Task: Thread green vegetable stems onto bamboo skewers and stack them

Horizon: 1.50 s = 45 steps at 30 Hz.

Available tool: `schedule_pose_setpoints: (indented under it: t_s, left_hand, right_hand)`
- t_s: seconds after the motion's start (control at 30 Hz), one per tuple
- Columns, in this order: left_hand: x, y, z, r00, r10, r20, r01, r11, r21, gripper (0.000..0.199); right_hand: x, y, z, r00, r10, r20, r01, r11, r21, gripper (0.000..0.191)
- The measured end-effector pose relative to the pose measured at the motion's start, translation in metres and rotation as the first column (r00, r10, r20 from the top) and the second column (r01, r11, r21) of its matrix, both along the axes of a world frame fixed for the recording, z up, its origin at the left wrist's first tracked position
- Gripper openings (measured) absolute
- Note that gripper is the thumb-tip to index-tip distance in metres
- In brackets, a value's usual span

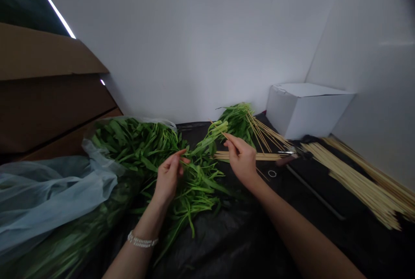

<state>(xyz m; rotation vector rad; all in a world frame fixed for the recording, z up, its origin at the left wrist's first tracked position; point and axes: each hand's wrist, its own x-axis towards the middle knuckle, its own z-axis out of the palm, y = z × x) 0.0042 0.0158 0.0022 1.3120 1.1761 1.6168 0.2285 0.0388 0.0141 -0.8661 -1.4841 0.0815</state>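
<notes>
My right hand (241, 156) pinches a thin bamboo skewer (224, 134) between thumb and fingers. Pale green stems (219, 128) are on the skewer just past the fingertips, their leaves trailing down to the left. My left hand (169, 173), with a white beaded bracelet (142, 240) on the wrist, has its thumb and fingers closed at the leafy greens (201, 175). Exactly which leaf or stem it grips is partly hidden. Loose greens lie beneath and between both hands on black plastic sheeting (223, 236).
On the left, a clear plastic bag (100, 179) holds more greens beside a cardboard box (48, 58). Skewered greens (240, 119) lie at the back. To the right are a white box (292, 110), bamboo skewers (356, 179), a metal-bladed tool (288, 154) and a small ring (272, 174).
</notes>
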Motion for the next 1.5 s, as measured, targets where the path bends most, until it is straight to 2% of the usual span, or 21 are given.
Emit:
schedule_pose_setpoints:
  t_s: [0.1, 0.17, 0.23, 0.3, 0.37, 0.43, 0.5, 0.57, 0.7, 0.8, 0.87, 0.97, 1.1, 1.3, 1.5]
  left_hand:
    - [-0.008, 0.004, 0.007, 0.964, 0.015, 0.264, -0.025, 0.999, 0.036, 0.048]
    - [-0.011, 0.006, 0.009, 0.945, 0.001, 0.326, -0.019, 0.999, 0.05, 0.045]
    - [-0.014, 0.007, 0.01, 0.948, 0.021, 0.316, -0.044, 0.997, 0.066, 0.04]
    - [-0.016, 0.005, 0.011, 0.963, 0.117, 0.242, -0.146, 0.984, 0.106, 0.033]
    - [-0.018, 0.002, 0.013, 0.958, 0.274, 0.087, -0.286, 0.94, 0.187, 0.028]
    - [-0.019, -0.001, 0.014, 0.896, 0.431, -0.105, -0.382, 0.871, 0.31, 0.023]
    - [-0.02, -0.003, 0.015, 0.841, 0.5, -0.207, -0.396, 0.829, 0.395, 0.017]
    - [-0.02, -0.002, 0.015, 0.873, 0.454, -0.177, -0.369, 0.854, 0.368, 0.018]
    - [-0.021, 0.003, 0.01, 0.965, 0.258, 0.055, -0.263, 0.956, 0.129, 0.032]
    - [-0.022, 0.006, 0.009, 0.967, 0.126, 0.22, -0.129, 0.992, 0.003, 0.041]
    - [-0.022, 0.007, 0.01, 0.953, 0.069, 0.294, -0.056, 0.997, -0.052, 0.043]
    - [-0.021, 0.006, 0.011, 0.94, 0.065, 0.336, -0.033, 0.995, -0.099, 0.04]
    - [-0.018, 0.004, 0.012, 0.943, 0.071, 0.326, -0.044, 0.995, -0.089, 0.04]
    - [-0.014, 0.002, 0.015, 0.936, 0.062, 0.347, -0.023, 0.993, -0.116, 0.044]
    - [-0.014, 0.002, 0.013, 0.952, 0.041, 0.304, -0.008, 0.994, -0.107, 0.042]
  right_hand:
    - [0.0, 0.0, 0.0, 1.0, -0.002, 0.002, 0.002, 1.0, -0.005, 0.03]
    - [0.0, 0.0, 0.0, 1.0, -0.005, 0.002, 0.005, 1.0, -0.005, 0.029]
    - [0.0, 0.0, 0.0, 1.0, -0.001, -0.001, 0.001, 1.0, -0.001, 0.029]
    - [-0.001, 0.0, 0.0, 1.0, 0.0, -0.017, -0.001, 1.0, -0.004, 0.028]
    - [-0.001, -0.001, 0.001, 0.999, 0.005, -0.049, -0.006, 1.0, -0.026, 0.026]
    - [-0.001, -0.004, 0.002, 0.996, 0.015, -0.09, -0.019, 0.999, -0.048, 0.024]
    - [-0.001, -0.007, 0.004, 0.992, 0.026, -0.123, -0.032, 0.998, -0.053, 0.023]
    - [-0.001, -0.01, 0.006, 0.991, 0.024, -0.135, -0.03, 0.999, -0.039, 0.022]
    - [-0.001, -0.013, 0.009, 0.993, 0.023, -0.114, -0.025, 1.0, -0.01, 0.022]
    - [-0.003, -0.013, 0.008, 0.995, 0.091, -0.046, -0.092, 0.996, -0.02, 0.024]
    - [-0.005, -0.014, 0.007, 0.981, 0.181, 0.066, -0.178, 0.983, -0.042, 0.026]
    - [-0.013, -0.017, 0.001, 0.926, 0.269, 0.263, -0.253, 0.963, -0.095, 0.029]
    - [-0.021, -0.02, -0.009, 0.858, 0.257, 0.444, -0.198, 0.964, -0.176, 0.033]
    - [-0.024, -0.021, -0.014, 0.8, 0.226, 0.556, -0.13, 0.97, -0.207, 0.038]
    - [-0.024, -0.022, -0.014, 0.778, 0.206, 0.593, -0.089, 0.971, -0.22, 0.039]
